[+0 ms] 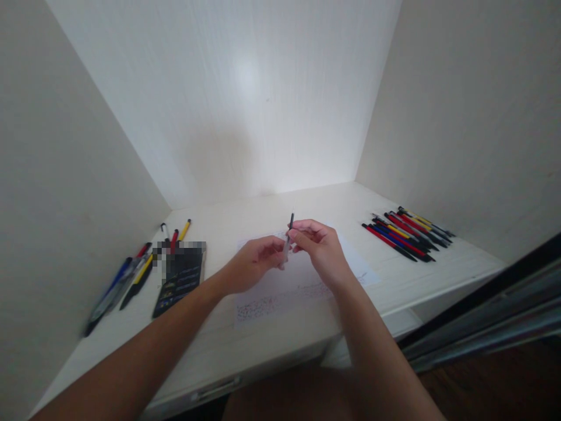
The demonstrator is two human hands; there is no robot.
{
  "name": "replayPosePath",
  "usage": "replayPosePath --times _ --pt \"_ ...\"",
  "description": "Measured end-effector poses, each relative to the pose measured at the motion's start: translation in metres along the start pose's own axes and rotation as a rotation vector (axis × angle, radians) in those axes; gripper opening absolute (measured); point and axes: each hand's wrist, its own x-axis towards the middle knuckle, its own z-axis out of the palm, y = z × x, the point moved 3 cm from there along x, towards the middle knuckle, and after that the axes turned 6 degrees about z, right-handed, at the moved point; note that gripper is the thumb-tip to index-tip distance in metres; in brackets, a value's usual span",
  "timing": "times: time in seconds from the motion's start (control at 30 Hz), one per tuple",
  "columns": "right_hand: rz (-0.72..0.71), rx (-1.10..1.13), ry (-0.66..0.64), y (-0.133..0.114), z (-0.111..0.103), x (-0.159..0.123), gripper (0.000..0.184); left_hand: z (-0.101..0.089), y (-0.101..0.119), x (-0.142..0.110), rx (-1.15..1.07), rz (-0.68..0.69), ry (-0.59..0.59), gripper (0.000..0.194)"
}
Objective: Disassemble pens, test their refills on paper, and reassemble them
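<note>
Both of my hands meet over a white sheet of paper (302, 289) in the middle of the desk. My left hand (254, 264) and my right hand (321, 248) pinch one thin pen (290, 229) between them. Its dark upper end points up and away from me, and its lower part looks clear or pale. The fingers of both hands are curled closed around it. The paper under the hands carries rows of small scribbled marks.
Several coloured pens (405, 233) lie in a row at the right of the white desk (245, 345). More pens (131, 278) lie at the left, beside a dark flat card or box (179, 280). White walls enclose the desk on three sides.
</note>
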Motion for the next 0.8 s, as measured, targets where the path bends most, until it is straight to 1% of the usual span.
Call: replayPosePath --times 0.07,0.2,0.27,0.37,0.4,0.47,0.6,0.73,0.8 --pt "-0.009 -0.003 0.0 -0.0007 -0.0002 -0.0003 0.013 -0.0005 0.0011 0.0004 -0.009 -0.005 0.004 0.012" --pt "-0.019 0.012 0.067 -0.0019 -0.0025 0.0003 0.021 -0.0012 -0.0007 -0.0001 -0.058 -0.014 -0.003 0.011" --pt "-0.027 0.022 0.082 -0.0027 -0.0032 0.0007 0.029 -0.0001 -0.0028 -0.0007 -0.098 -0.02 -0.036 0.011" --pt "-0.043 0.042 0.068 -0.0035 -0.0034 0.0009 0.044 0.0018 -0.0051 -0.0014 -0.162 -0.024 -0.087 0.013" --pt "-0.049 0.045 0.062 -0.0036 -0.0034 0.001 0.046 0.002 -0.0052 -0.0015 -0.175 -0.025 -0.094 0.013" --pt "-0.056 0.04 0.047 -0.0035 -0.003 0.001 0.042 0.0019 -0.0041 -0.0015 -0.19 -0.032 -0.104 0.013" --pt "-0.055 0.016 0.021 -0.0033 -0.001 0.0006 0.026 0.0013 0.0007 -0.0015 -0.196 -0.074 -0.116 0.013" --pt "-0.05 -0.002 0.002 -0.0014 0.001 0.0016 0.027 0.0016 -0.0011 -0.0018 -0.171 -0.099 -0.112 0.014" --pt "-0.065 -0.03 0.032 0.0012 -0.0005 0.0033 0.034 0.0007 -0.0074 -0.0014 -0.194 -0.115 -0.094 0.01"
